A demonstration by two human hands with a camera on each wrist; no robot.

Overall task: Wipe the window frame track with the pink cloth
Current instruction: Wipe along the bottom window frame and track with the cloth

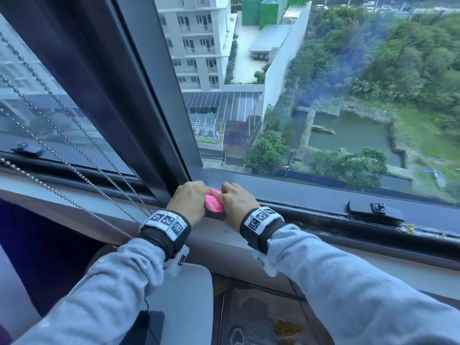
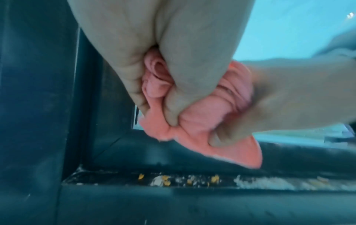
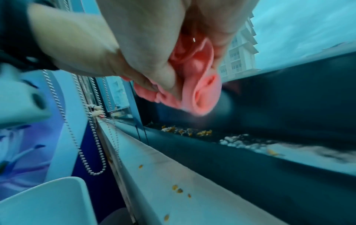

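At the left end of the window frame track (image 1: 323, 221), beside the dark vertical mullion (image 1: 139, 100), both hands meet on the pink cloth (image 1: 213, 200). Left hand (image 1: 187, 200): fingers curled tight around a bunched part of the cloth, grip clenched on it. Right hand (image 1: 237, 200): thumb and fingers pinch the cloth's other side, grip likewise grasping it. Cloth is crumpled between the two hands and held just above the track; the left wrist view shows a loose corner hanging down, apart from the track floor. Yellow and white crumbs (image 2: 185, 179) lie along the track below the cloth. A few yellow flecks (image 3: 178, 189) sit on the pale sill (image 1: 224, 236). Bead chains (image 1: 74, 170) hang left of the hands. A black window latch (image 1: 375, 211) sits further right along the frame.
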